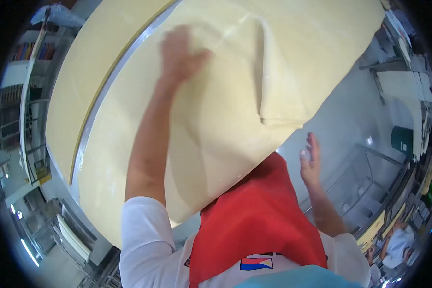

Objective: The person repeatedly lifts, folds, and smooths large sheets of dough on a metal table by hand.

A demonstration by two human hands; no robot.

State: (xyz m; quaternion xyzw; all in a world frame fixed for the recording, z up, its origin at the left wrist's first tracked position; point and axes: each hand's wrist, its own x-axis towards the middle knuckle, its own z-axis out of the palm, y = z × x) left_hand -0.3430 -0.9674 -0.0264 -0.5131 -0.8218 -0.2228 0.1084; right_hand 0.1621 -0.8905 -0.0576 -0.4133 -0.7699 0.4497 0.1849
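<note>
A large pale yellow sheet of dough [216, 110] spreads over the work surface in front of me. On its right side a folded flap [282, 89] lies doubled over, with a raised crease along its left edge. My left hand [182, 55] is over the upper left part of the sheet, palm down with the thumb stuck out. It is blurred by motion, and I cannot tell whether it touches the dough. My right hand [311, 163] hangs in the air beyond the lower right edge of the sheet, fingers apart and holding nothing.
A second dough sheet [76, 101] lies to the left, across a narrow strip of bare metal [111, 77]. Shelving [31, 91] stands at far left. At right are a metal-framed rack [364, 177], a dark green container [402, 140] and a person in white [399, 245].
</note>
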